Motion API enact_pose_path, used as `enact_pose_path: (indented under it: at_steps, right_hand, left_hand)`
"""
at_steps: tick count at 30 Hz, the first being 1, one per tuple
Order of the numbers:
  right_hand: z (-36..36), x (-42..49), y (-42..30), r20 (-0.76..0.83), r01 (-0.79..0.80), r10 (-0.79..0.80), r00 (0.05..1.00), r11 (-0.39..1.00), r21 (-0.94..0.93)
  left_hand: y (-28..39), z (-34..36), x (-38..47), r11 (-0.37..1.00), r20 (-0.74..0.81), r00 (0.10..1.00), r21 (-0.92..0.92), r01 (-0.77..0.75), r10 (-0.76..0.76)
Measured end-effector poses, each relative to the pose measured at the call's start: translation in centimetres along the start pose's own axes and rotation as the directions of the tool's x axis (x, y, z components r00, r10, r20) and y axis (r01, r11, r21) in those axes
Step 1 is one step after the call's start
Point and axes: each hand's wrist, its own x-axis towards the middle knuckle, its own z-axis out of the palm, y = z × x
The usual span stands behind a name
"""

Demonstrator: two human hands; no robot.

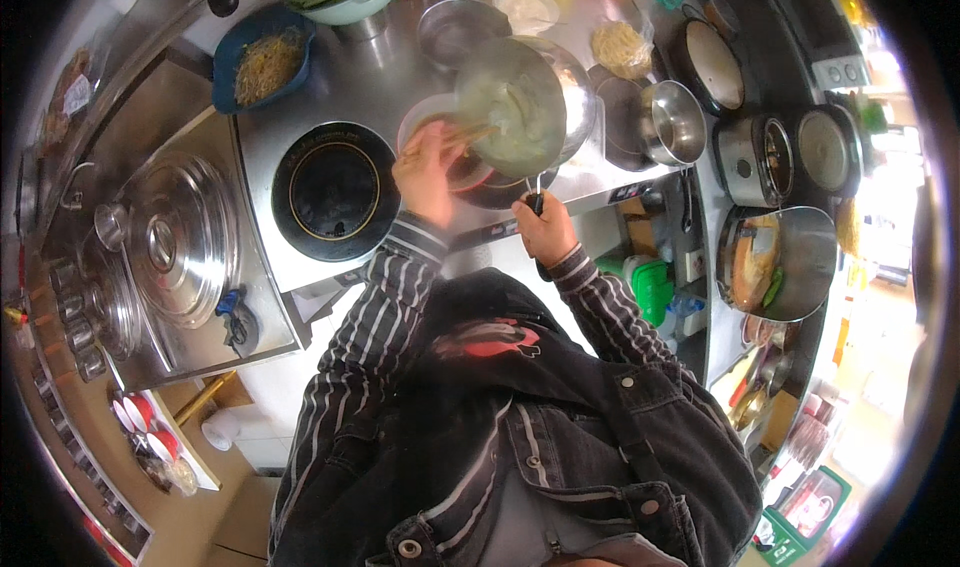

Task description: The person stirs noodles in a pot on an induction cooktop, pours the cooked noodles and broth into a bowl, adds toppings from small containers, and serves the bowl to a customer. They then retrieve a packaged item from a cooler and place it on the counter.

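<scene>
My right hand (549,231) grips the black handle of a metal saucepan (551,154). The pan is tilted toward the left and holds cloudy pale liquid with whitish pieces (517,120), too blurred to name. In my left hand (424,180), blurred by motion, are wooden chopsticks (472,130) whose tips reach the pan's left side. Beneath that hand and partly behind the pan lies a pale bowl (409,120) with a red edge and reddish contents. Part of a dark round cooking plate (499,195) shows under the bowl.
A black induction hob (335,190) lies left. Behind it stand a blue colander (225,71) of bean sprouts and a bowl (349,13) of leafy greens. An empty steel pot (675,124) sits right, near bagged noodles (621,47). A large pot (814,267) stands farther right.
</scene>
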Motion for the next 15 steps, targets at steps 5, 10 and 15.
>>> enact_pose_path:
  at_steps: [5,10,15]
  right_hand:
    - [-0.2,-0.3,-0.6,0.032,-0.103,0.101,0.994,0.993,0.05]
    - [-0.6,0.0,-0.7,0.002,-0.027,0.027,1.0,0.996,-0.088]
    - [-0.4,0.2,-0.1,-0.031,-0.047,0.043,0.999,0.988,-0.144]
  left_hand:
    - [0.1,-1.7,0.8,0.97,0.057,0.987,-0.184,0.161,-0.153]
    - [0.9,-2.4,0.1,0.929,0.072,0.977,-0.301,0.213,-0.201]
    - [3.6,-3.1,0.3,0.919,0.053,0.979,-0.336,0.204,-0.198]
